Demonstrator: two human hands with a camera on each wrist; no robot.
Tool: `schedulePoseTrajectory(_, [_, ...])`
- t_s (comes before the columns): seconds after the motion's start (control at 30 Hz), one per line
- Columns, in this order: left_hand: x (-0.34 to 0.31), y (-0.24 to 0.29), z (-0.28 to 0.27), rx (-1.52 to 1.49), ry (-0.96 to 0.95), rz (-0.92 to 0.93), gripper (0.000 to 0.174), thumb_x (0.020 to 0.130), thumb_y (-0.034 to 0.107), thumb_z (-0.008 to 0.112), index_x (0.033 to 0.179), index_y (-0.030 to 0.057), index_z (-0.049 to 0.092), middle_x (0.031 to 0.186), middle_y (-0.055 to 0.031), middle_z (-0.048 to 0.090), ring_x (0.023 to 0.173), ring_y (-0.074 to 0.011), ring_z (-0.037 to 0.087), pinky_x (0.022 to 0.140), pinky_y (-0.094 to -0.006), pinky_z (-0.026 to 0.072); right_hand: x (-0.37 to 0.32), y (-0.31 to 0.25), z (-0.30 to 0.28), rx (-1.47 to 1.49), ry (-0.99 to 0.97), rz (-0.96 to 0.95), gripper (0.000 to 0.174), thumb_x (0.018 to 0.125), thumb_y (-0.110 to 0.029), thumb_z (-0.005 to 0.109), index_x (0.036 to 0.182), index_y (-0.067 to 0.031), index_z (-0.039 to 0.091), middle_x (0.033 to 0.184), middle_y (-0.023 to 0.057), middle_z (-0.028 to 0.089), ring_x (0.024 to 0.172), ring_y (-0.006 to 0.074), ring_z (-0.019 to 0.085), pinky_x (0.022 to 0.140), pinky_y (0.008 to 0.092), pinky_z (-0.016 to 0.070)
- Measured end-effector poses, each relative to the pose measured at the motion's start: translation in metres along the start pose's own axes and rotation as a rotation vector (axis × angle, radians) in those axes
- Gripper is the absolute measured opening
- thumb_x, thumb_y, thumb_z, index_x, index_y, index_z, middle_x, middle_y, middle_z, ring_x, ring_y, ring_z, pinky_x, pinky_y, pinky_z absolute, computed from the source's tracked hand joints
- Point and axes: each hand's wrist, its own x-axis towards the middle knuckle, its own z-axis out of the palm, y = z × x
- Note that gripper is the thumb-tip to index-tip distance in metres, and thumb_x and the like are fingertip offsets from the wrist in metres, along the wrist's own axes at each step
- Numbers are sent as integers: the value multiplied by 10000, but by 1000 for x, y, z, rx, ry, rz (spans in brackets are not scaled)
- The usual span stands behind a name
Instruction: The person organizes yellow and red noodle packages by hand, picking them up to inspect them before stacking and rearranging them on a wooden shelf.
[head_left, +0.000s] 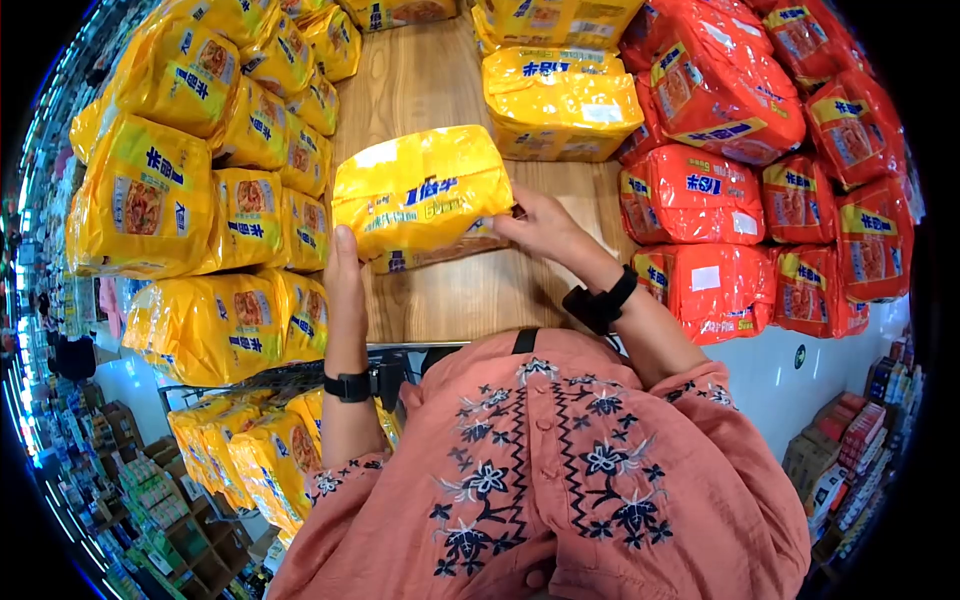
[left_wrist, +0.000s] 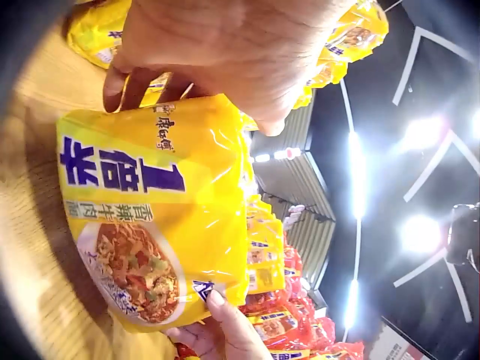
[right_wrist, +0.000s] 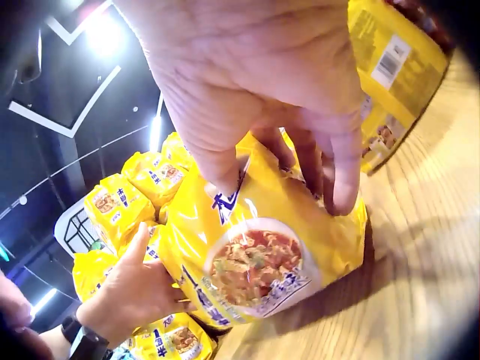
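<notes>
A yellow instant noodle multipack (head_left: pixel 420 190) lies across the wooden table in front of the person, a hand at each end. The left hand (head_left: pixel 347 280) holds its left end, with the thumb by the top edge and the fingers round the far side, as the left wrist view shows. At the other end the right hand (head_left: pixel 545 232) grips the wrapper; thumb and bent fingers press into the corner in the right wrist view. A noodle bowl picture (right_wrist: pixel 255 266) and large blue lettering (left_wrist: pixel 120 169) mark the pack's side.
Stacked yellow noodle packs (head_left: pixel 155 195) line the table's left side. More yellow packs (head_left: pixel 565 105) stand at the back, and red packs (head_left: pixel 690 195) are piled on the right. Wood tabletop (head_left: pixel 440 300) shows between them. Further yellow packs (head_left: pixel 270 450) sit below the table's left edge.
</notes>
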Motion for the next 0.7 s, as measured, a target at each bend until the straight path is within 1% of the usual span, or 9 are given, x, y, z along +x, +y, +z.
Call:
schedulePoseTrajectory(0.07, [-9,25,0,34,-54,-33,714,1060,572,378,1423,-33,488,1380,-137,558,1247,-212,534,1081,-345,394,-7,-32,-15,-45,-47,109,464,923,-311,677,1287,-29,620,975,81,715,882,156,665,791,325,526])
schedulePoseTrajectory(0.1, [-9,33,2,67,-31,-36,712,1058,574,380,1381,-43,530,1307,-133,615,1175,-201,593,1038,-340,438,-9,-35,-16,-51,-16,30,460,952,-376,642,1215,1,657,921,66,708,823,124,639,741,319,520])
schedulePoseTrajectory(0.2, [-3,39,3,79,-99,-64,719,1056,583,376,1346,-49,559,1242,-123,653,1103,-188,635,986,-327,477,-1,-22,-20,33,-23,218,475,983,-445,610,1174,-15,676,868,-19,645,758,53,549,651,222,436])
schedulePoseTrajectory(0.23, [0,35,6,44,-96,-75,740,1040,614,390,1319,-44,583,1202,-108,673,1056,-171,654,941,-310,498,2,-16,-13,126,20,181,495,997,-483,574,1081,-13,701,807,-6,648,679,59,559,590,225,439])
schedulePoseTrajectory(0.33, [11,17,2,37,-134,-168,763,1020,645,409,1324,-33,585,1216,-105,668,1051,-167,657,919,-298,502,5,-21,-20,96,8,330,502,1001,-499,557,975,-24,718,733,-2,642,605,76,563,533,239,442])
schedulePoseTrajectory(0.37, [15,14,2,36,-106,-226,767,1007,656,433,1324,-25,588,1209,-103,670,1071,-168,637,937,-296,480,8,-22,-19,103,24,320,514,1011,-502,543,904,-31,721,674,-6,626,547,87,555,488,255,435])
schedulePoseTrajectory(0.5, [31,-5,3,-2,-73,-202,732,998,637,481,1306,-15,603,1161,-105,680,1100,-184,591,998,-322,414,20,-3,-18,134,63,291,576,1025,-552,491,858,-42,701,633,-9,591,531,91,535,487,252,421])
schedulePoseTrajectory(0.6, [37,-12,-5,8,-65,-258,749,977,660,499,1290,-12,608,1158,-110,673,1064,-185,605,973,-320,424,22,5,-20,115,65,352,598,1025,-579,465,859,-51,691,634,-8,587,524,96,519,485,250,409])
schedulePoseTrajectory(0.7, [35,-20,-7,-5,-18,-249,755,971,660,509,1299,-15,594,1155,-111,669,1044,-175,615,947,-308,440,12,-3,-23,191,60,396,595,1022,-590,460,993,-46,699,760,0,635,651,94,569,576,250,445])
